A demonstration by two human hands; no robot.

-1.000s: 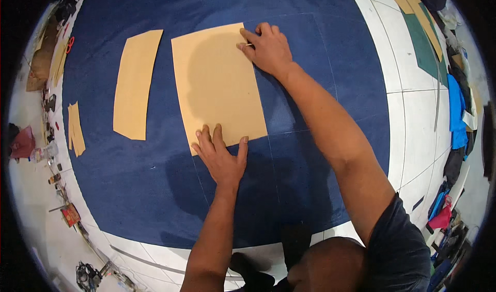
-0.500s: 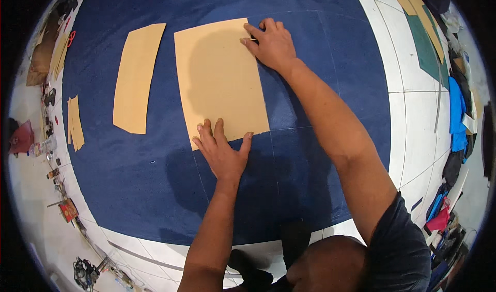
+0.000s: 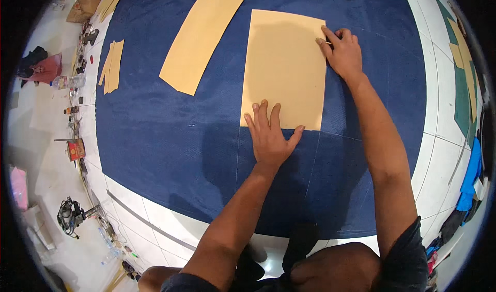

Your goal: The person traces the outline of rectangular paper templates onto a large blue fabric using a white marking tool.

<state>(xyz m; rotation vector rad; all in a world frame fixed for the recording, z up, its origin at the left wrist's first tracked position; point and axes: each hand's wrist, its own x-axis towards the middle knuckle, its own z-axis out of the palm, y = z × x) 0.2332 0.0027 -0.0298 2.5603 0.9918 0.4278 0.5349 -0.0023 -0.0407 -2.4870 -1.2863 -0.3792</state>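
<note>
Head view: a tan paper pattern [image 3: 284, 67] is laid on blue fabric [image 3: 170, 132] spread over the floor, long axis running away from the person. Its near edge is pressed by the flat, spread left hand [image 3: 269, 134]; its far right edge is touched by the right hand [image 3: 343, 54], fingers curled, apparently pinching something small.

The left hand [image 3: 269, 137] is pressing flat on the near edge of a large tan rectangular paper sheet [image 3: 284, 67] lying on dark blue fabric [image 3: 170, 137]. The right hand [image 3: 342, 53] is resting at that sheet's far right edge, apparently pinching something thin. A narrower tan paper strip [image 3: 200, 41] is lying left of the sheet.
</note>
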